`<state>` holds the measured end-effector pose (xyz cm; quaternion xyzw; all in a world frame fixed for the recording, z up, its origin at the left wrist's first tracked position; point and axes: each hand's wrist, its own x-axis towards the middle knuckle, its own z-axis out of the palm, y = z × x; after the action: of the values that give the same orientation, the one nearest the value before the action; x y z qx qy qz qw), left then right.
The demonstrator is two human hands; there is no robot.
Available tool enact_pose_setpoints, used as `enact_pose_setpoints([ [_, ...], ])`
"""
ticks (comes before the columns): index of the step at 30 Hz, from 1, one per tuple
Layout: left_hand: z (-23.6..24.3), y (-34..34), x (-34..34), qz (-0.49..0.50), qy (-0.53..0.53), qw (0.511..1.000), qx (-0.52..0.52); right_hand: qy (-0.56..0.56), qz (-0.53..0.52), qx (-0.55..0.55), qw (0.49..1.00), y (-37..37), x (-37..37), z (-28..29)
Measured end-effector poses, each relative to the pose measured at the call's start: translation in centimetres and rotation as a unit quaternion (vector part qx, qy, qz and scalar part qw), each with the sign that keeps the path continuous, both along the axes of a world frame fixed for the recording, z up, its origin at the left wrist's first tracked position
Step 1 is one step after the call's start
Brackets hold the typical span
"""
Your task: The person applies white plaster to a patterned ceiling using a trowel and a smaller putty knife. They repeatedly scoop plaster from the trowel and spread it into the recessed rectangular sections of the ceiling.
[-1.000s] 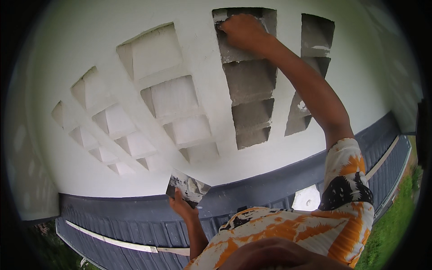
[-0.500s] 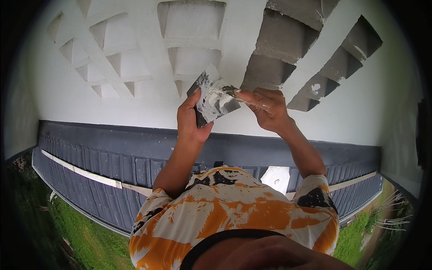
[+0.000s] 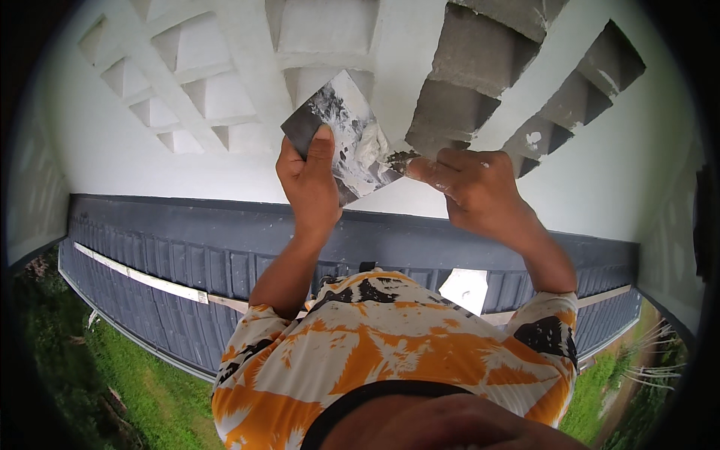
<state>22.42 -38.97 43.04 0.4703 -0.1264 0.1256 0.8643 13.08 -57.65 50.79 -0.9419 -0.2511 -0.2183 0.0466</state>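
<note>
My left hand (image 3: 311,184) grips a flat dark square board (image 3: 301,126) by its lower left side, thumb over the face. White wet plaster (image 3: 351,112) is smeared across the board, with a thicker lump near its right edge. In my right hand (image 3: 484,187) is a small plaster-caked putty knife (image 3: 400,159), pinched between thumb and fingers. Its end meets the plaster at the board's right corner; the blade's outline is hard to make out. White smudges mark my right hand. Both hands are raised in front of a white wall (image 3: 225,174).
The wall has rows of recesses: white ones (image 3: 326,26) at left and middle, bare grey ones (image 3: 480,52) at right. Below it lies a dark ribbed roof (image 3: 172,259) carrying a long pale batten (image 3: 142,273) and a white piece (image 3: 465,289). Grass (image 3: 157,397) lies beyond.
The board has tilted so that more of its face shows. My right hand has shifted right and a little down, the putty knife still against the plaster.
</note>
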Motion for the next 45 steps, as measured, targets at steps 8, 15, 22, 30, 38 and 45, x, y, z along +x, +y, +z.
enact_pose_setpoints([
  [8,1.0,3.1,1.4,0.122,0.099,0.986,-0.051,0.089,-0.081,0.394,0.911,-5.4,2.2,0.0],
  [15,-1.0,3.0,1.2,0.077,0.131,0.988,-0.001,-0.437,-0.201,0.063,0.875,-11.4,12.7,8.8],
  [22,-4.0,4.1,1.9,0.039,0.139,0.989,0.014,-0.428,-0.261,-0.175,0.847,-14.0,20.7,12.1],
  [30,-5.1,4.9,2.4,0.007,0.165,0.986,-0.002,-0.401,-0.223,-0.179,0.870,-13.1,21.7,13.1],
  [38,-5.3,3.8,2.9,-0.034,0.166,0.985,0.032,-0.265,-0.141,-0.141,0.943,-12.6,20.3,16.7],
  [45,-7.0,4.5,3.8,-0.019,0.161,0.986,0.035,-0.248,-0.222,-0.104,0.937,-11.6,17.0,16.3],
])
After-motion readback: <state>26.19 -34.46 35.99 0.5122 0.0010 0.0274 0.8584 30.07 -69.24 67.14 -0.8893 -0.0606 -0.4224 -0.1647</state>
